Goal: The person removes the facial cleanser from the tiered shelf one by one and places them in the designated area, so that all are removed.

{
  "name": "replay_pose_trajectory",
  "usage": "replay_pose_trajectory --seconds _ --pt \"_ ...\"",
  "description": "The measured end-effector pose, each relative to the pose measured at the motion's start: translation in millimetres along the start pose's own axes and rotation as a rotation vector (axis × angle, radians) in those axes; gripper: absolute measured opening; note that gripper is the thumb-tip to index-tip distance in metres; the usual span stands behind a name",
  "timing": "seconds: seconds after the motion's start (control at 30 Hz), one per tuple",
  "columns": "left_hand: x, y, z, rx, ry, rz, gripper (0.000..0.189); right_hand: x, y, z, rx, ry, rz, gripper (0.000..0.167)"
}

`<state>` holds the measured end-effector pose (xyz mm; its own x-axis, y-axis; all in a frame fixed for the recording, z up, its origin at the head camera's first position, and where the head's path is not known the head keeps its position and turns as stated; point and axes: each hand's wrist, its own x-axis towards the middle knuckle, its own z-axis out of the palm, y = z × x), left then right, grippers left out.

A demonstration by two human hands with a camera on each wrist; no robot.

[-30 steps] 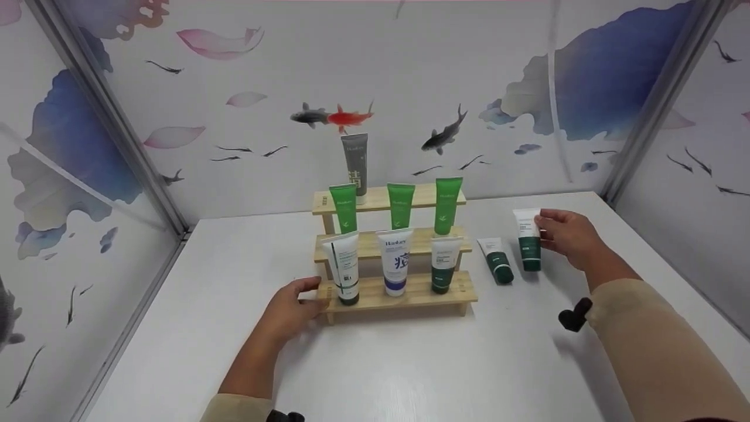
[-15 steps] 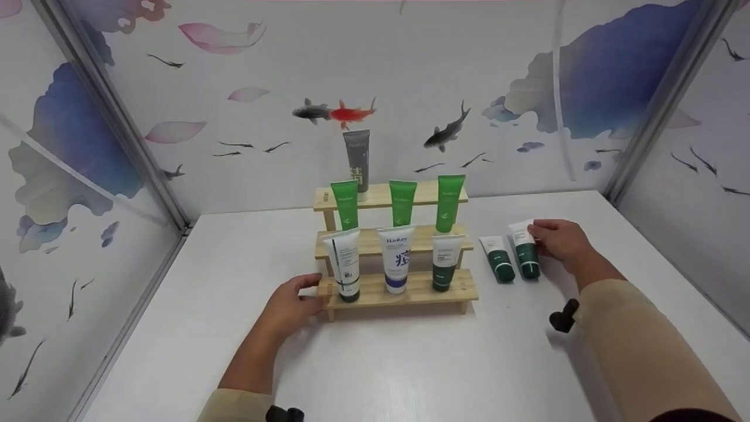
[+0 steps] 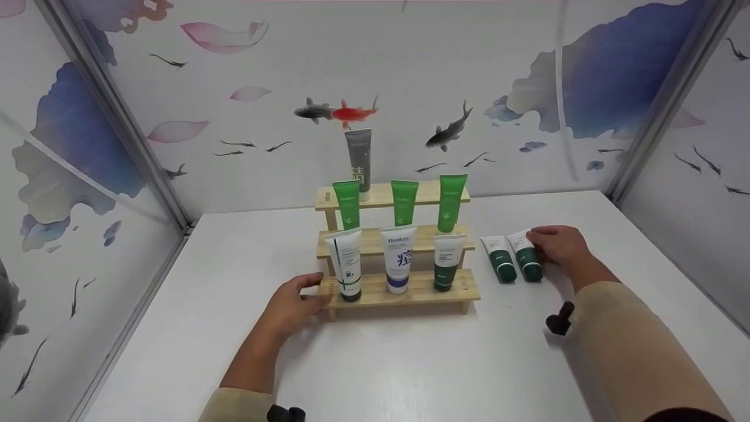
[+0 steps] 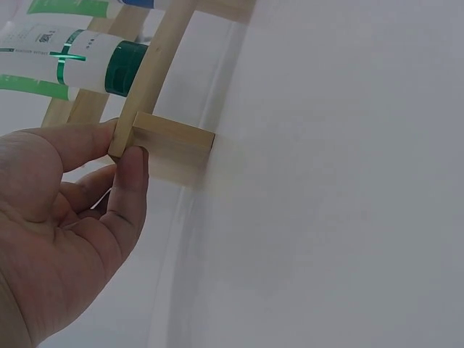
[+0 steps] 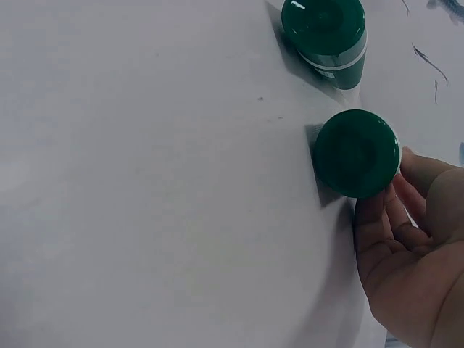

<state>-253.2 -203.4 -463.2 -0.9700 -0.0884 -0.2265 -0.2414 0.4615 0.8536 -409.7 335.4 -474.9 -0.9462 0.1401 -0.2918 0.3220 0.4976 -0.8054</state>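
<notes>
Back wall (image 3: 398, 64): white, printed with a red fish (image 3: 353, 113) and large blue shapes.
White table (image 3: 410, 363): it reaches to the wall and bears the things below.
Held tube (image 3: 527, 258): white and dark green, lying at the right of the rack, its green cap turned towards the person.
Right hand (image 3: 563, 247): thumb and fingers pinch the held tube near its white end; the cap sticks out beyond the fingertips.
Neighbour tube (image 3: 500, 260): same colours, lying just beside, on the side away from the right hand.
Wooden rack (image 3: 422, 287): three steps; a row of three white-bodied tubes (image 3: 398, 258) stands on the lowest, three green tubes (image 3: 450, 202) on the middle one, and a grey tube (image 3: 360, 161) on the top.
Left hand (image 4: 80, 210): thumb and index finger pinch the left end of the lowest board; other fingers are bent beneath.
</notes>
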Motion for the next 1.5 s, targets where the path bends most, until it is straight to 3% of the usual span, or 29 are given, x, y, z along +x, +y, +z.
replay_pose_trajectory --seconds 0.43,0.97,1.2,1.5 --pt "-0.2 -0.3 0.1 0.015 0.002 0.018 0.060 -3.2 8 -8 0.028 -0.005 -0.022 0.061" --pt "0.0 1.4 0.6 0.006 0.005 -0.002 0.060 -8.5 16 -13 0.069 0.000 -0.029 0.060" --pt "-0.1 -0.2 -0.4 0.001 0.005 0.017 0.061 -12.9 14 -15 0.075 0.008 -0.017 0.060" --pt "1.0 -1.3 -0.2 -0.019 -0.004 0.019 0.060 -28.4 -2 -17 0.135 0.011 -0.077 0.065"
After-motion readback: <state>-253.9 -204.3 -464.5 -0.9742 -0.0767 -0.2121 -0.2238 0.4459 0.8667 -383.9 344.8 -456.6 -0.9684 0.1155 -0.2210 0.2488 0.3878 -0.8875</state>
